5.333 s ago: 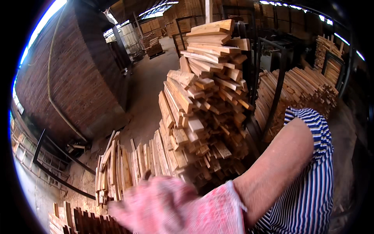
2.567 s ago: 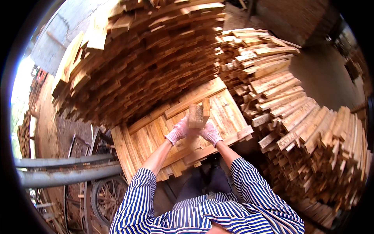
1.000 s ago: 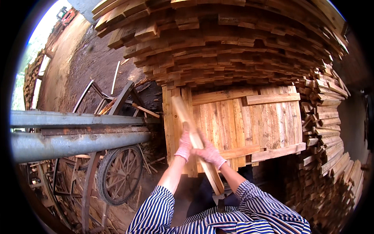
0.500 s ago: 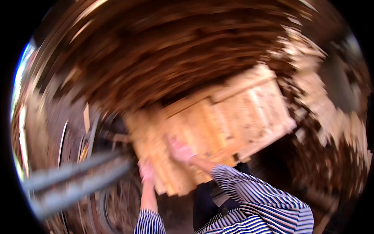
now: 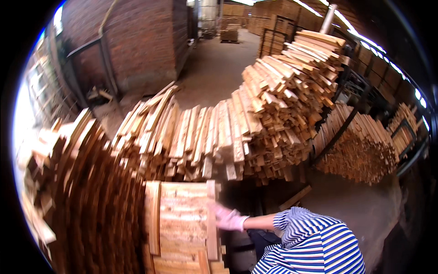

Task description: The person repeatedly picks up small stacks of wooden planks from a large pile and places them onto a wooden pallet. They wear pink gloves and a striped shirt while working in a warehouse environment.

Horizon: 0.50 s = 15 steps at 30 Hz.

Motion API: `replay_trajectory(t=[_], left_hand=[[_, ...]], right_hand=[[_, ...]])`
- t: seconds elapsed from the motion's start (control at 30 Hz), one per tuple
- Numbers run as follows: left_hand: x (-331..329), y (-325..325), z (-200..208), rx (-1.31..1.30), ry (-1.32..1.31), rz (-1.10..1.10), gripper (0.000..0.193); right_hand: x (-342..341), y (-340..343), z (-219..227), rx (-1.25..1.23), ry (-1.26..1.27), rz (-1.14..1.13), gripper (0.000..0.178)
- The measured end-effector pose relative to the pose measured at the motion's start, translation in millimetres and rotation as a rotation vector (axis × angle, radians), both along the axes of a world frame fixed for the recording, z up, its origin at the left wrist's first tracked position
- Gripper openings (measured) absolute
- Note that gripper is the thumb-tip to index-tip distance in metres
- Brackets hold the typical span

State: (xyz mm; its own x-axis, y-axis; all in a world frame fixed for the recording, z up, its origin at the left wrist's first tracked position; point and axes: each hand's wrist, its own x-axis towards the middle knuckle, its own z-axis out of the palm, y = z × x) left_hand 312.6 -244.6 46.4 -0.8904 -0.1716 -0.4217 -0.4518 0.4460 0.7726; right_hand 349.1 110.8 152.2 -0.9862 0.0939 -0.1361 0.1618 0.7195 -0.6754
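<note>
A panel of pale wooden slats with cross battens [image 5: 184, 205] lies low in the picture, left of my body. My right hand [image 5: 229, 217], in a pinkish glove, reaches from the right to the panel's right edge, its fingers at the long batten there. Blur smears the fingertips, so whether they grip the wood is unclear. The striped right sleeve [image 5: 315, 237] comes in from the lower right. My left hand is out of view. More slats and a short batten [image 5: 204, 262] show at the panel's near end.
Stacked dark-edged boards [image 5: 100, 201] rise at the left. A curved heap of loose wooden strips [image 5: 223, 123] spans the middle to the upper right, with another stack [image 5: 360, 141] beyond. A brick wall [image 5: 132, 41] stands behind. One loose strip [image 5: 295, 196] lies on the floor [image 5: 337, 205].
The view has swung round, bringing the brick wall and strip heap into sight. Both hands were on a slatted panel; now my right hand is at a panel's edge and my left has left view.
</note>
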Motion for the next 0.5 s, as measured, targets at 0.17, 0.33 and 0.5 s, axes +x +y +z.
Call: replay_trajectory(t=[0.17,0.33,0.5], left_hand=[[-89,187,49,0.080,-0.006,-0.291,0.049],[-144,361,91,0.062,-0.011,-0.504,0.052],[-217,471,140,0.108,0.140,-0.645,0.057]], right_hand=[[-19,237,104,0.181,0.364,-0.455,0.090],[9,418,247,0.552,0.504,-0.709,0.092],[79,554,436,1.238,1.067,-0.935,0.087]])
